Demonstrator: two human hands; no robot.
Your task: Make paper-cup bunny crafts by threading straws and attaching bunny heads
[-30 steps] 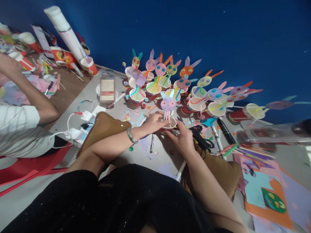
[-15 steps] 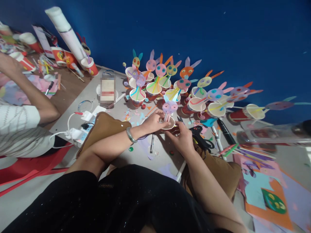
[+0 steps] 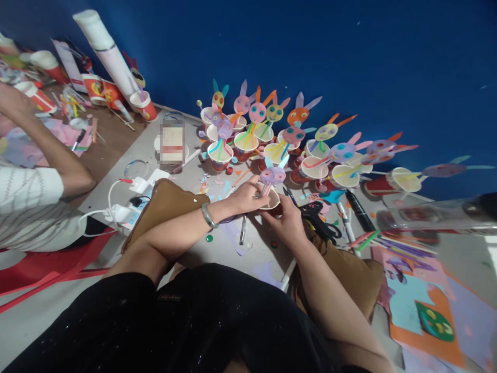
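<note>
In front of me a paper cup (image 3: 273, 202) is held between both hands. A purple paper rabbit face (image 3: 273, 175) with pale blue ears stands above it on pink straws (image 3: 265, 189). My left hand (image 3: 248, 196), below a bangle, closes its fingers on the straws at the cup's rim. Curled round the cup's right side is my right hand (image 3: 288, 221); some of its fingertips are hidden behind the cup. A pen (image 3: 243, 229) lies on the table below my left hand. Black scissors (image 3: 320, 221) lie right of my right hand.
Several cups with paper rabbit faces (image 3: 257, 112) stand along the blue wall. A clear bottle (image 3: 430, 217), a black marker (image 3: 359, 211) and coloured paper (image 3: 407, 300) are on the right. To the left are a power strip (image 3: 134, 210), a brown cushion (image 3: 166, 207) and another person's arm (image 3: 50, 140).
The rabbit face has tilted and shifted slightly right and down above the cup. My left hand has moved a little with it. Both hands stay on the cup and straws.
</note>
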